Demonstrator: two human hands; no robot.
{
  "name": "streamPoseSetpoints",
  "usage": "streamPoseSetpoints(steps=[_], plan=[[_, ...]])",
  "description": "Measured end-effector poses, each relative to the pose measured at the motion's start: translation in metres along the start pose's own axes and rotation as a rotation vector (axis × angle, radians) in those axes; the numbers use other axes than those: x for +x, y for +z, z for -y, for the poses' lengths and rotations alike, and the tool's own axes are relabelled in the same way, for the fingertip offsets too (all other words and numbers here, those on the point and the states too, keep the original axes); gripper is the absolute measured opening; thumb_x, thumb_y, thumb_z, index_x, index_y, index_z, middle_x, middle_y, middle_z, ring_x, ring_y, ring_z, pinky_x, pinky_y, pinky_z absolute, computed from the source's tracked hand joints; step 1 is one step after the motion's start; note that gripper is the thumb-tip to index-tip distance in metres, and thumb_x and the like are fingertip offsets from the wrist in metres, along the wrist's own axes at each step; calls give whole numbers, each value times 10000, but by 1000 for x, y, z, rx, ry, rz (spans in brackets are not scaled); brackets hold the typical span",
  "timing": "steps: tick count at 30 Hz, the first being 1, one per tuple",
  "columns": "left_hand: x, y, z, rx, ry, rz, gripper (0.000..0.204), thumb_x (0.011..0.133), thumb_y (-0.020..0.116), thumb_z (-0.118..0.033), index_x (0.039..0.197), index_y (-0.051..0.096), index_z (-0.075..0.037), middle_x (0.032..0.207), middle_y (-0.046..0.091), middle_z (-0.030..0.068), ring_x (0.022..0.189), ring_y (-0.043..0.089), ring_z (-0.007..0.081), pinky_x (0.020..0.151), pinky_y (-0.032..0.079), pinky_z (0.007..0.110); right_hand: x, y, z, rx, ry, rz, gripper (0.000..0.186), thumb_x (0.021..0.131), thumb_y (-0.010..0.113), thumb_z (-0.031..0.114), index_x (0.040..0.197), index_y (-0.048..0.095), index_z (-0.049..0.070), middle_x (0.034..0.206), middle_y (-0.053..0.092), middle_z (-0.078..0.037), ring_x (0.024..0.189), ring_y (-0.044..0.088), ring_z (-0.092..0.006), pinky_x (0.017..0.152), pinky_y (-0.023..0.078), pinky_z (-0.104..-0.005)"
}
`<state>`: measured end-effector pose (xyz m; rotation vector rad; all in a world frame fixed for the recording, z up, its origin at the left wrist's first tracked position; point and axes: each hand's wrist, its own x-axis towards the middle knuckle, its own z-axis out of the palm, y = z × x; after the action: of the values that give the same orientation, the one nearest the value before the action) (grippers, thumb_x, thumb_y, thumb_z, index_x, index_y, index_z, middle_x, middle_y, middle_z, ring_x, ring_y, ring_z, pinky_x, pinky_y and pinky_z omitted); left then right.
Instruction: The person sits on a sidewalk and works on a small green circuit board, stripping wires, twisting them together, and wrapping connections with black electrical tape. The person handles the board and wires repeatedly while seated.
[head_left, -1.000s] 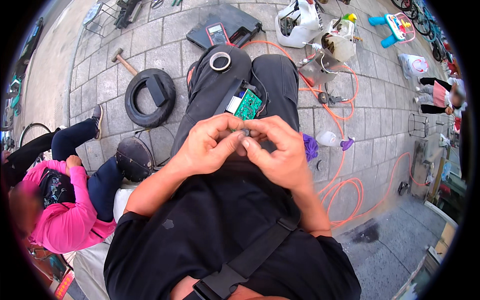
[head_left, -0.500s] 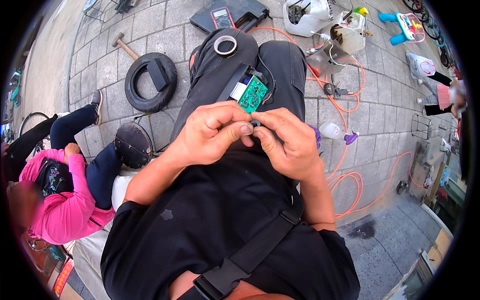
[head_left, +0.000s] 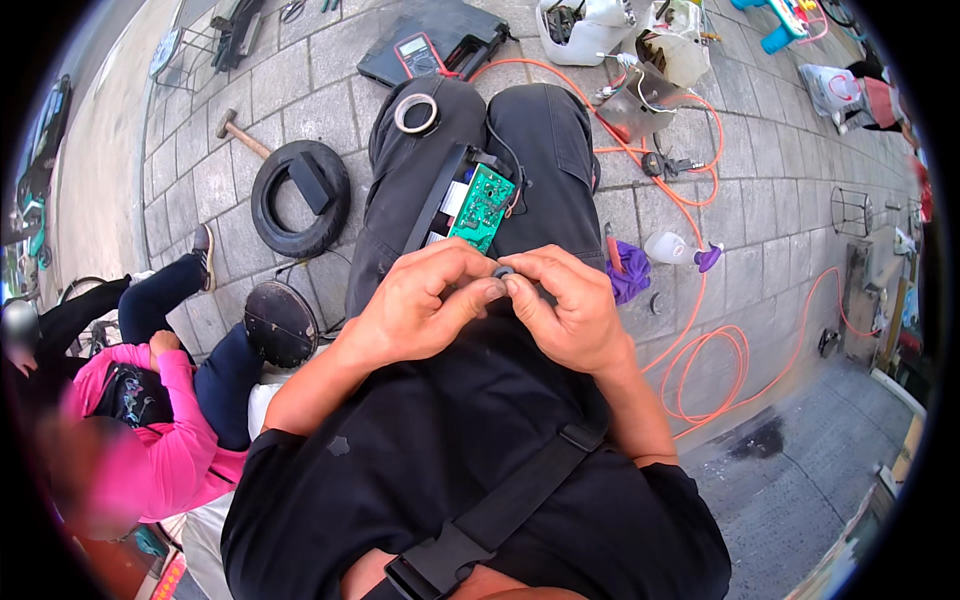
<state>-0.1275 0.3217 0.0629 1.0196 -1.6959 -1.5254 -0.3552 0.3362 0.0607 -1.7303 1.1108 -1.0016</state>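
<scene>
Between my fingertips, above my lap, is a small dark round part [head_left: 503, 272], too small to name for certain. My left hand [head_left: 432, 300] pinches it from the left, thumb and forefinger closed. From the right, my right hand [head_left: 570, 305] grips it the same way. Just beyond the hands, a green circuit board [head_left: 481, 208] rests on my thighs, set against an open black casing [head_left: 436, 205] with wires. A roll of tape [head_left: 416, 114] lies on my left knee.
Past my knees stand a black case [head_left: 450, 35] with a red multimeter [head_left: 418, 56] and white plastic containers [head_left: 585, 35]. A tyre [head_left: 268, 215] and a hammer [head_left: 240, 133] lie to the left. An orange hose [head_left: 690, 225] runs along the right. A person in pink [head_left: 190, 420] sits at left.
The view has shifted, and my hands sit slightly lower, baring more of the circuit board and casing. Both hands still pinch the small dark part.
</scene>
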Motion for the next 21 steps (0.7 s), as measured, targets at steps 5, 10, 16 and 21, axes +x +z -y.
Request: streamPoseSetpoints(steps=[5, 10, 16, 21], plan=[[12, 1, -3, -6, -43, 24, 66, 1031, 688, -8, 1061, 689, 51, 993, 702, 121, 751, 721, 143, 642, 576, 269, -1, -2, -1, -34, 2, -115, 155, 916, 747, -10, 1068, 727, -35, 944, 727, -144, 730, 727, -247, 637, 567, -341], [35, -12, -8, -136, -268, -288, 202, 1112, 600, -133, 1155, 689, 42, 1028, 737, 107, 634, 653, 105, 579, 530, 241, -1, -14, -16, 9, 237, -242, 105, 960, 709, 45, 1016, 722, -43, 891, 701, -95, 715, 681, -136, 670, 541, -288], [108, -45, -6, 764, 380, -52, 238, 1031, 650, -85, 1249, 744, -55, 1161, 752, 121, 860, 724, 282, 835, 600, 350, 33, -25, -41, 417, 549, -49, 304, 1092, 584, 215, 1151, 688, -65, 938, 720, -54, 768, 729, -109, 607, 532, -236], [143, -57, -8, 1102, 346, 428, 228, 917, 755, -145, 1141, 781, -114, 1385, 670, 30, 1235, 595, 315, 1037, 533, 432, 39, -6, -59, 703, 563, -9, 305, 1101, 578, 237, 1157, 679, -45, 911, 724, -63, 757, 731, -116, 593, 541, -240]])
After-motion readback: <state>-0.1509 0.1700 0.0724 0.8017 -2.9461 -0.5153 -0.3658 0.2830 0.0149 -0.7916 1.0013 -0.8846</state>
